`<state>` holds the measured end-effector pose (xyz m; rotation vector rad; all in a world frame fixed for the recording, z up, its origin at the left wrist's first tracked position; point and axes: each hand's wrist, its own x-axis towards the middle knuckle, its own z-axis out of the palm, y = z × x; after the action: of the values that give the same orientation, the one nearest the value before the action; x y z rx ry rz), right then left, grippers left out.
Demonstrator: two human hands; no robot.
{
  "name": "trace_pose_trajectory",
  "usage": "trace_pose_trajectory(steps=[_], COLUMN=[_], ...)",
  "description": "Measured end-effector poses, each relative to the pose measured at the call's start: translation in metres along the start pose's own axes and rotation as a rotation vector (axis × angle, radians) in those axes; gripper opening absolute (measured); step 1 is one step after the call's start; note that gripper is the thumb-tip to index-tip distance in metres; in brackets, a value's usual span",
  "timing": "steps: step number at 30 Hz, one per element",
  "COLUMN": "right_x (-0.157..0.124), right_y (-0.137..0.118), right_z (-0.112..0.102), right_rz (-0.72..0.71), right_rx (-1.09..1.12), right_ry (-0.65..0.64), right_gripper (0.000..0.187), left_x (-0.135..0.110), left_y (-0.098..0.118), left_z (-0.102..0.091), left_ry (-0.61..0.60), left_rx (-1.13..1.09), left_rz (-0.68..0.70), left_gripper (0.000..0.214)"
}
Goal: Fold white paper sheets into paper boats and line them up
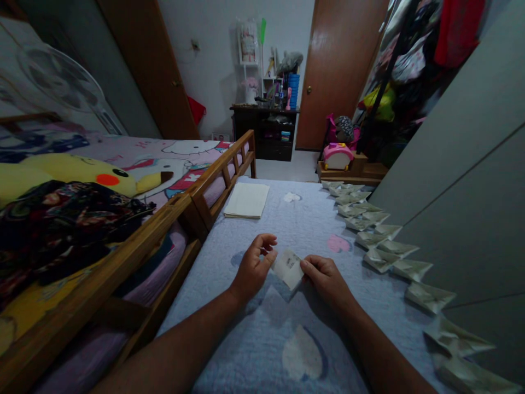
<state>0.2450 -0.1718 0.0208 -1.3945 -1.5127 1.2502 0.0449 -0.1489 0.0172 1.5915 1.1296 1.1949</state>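
A small folded piece of pale paper (288, 269) with some dark print is held up over the bed, between my two hands. My right hand (326, 276) pinches its right edge between thumb and fingers. At the paper's left edge is my left hand (256, 265), fingers loosely curled and apart from the thumb. Its thumb tip lies close to the paper; I cannot tell whether they touch. Further forward lies a stack of square paper sheets (247, 200). Folded paper boats (381, 260) stand in rows along the right side of the bed.
Under my hands is a blue quilted bedspread (229, 306) with heart and cloud shapes. A wooden rail (192, 191) runs along the left, with another bed and a yellow plush toy (94, 172) beyond. A pale cabinet (471, 202) borders the right. A dark desk (264, 131) stands ahead.
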Motion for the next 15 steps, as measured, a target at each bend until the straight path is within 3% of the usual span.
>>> trace_pose_trajectory(steps=[3, 6, 11, 15], right_x=[0.002, 0.002, 0.002, 0.003], right_y=[0.002, 0.004, 0.004, 0.004], right_z=[-0.003, -0.003, -0.001, -0.002], right_rz=[0.012, 0.036, 0.090, 0.095], right_rx=[-0.005, 0.020, 0.033, 0.024], right_ry=[0.061, 0.095, 0.074, 0.084], right_gripper=[0.041, 0.042, 0.041, 0.040], left_x=[-0.005, -0.010, -0.007, -0.005], left_y=[0.004, 0.006, -0.001, -0.005], left_z=[-0.005, -0.002, 0.003, 0.001], left_ry=[-0.207, -0.366, -0.252, -0.293], left_rx=[0.231, 0.433, 0.504, 0.436], left_rz=[0.328, 0.507, 0.616, 0.644], left_gripper=[0.044, 0.059, 0.016, 0.015])
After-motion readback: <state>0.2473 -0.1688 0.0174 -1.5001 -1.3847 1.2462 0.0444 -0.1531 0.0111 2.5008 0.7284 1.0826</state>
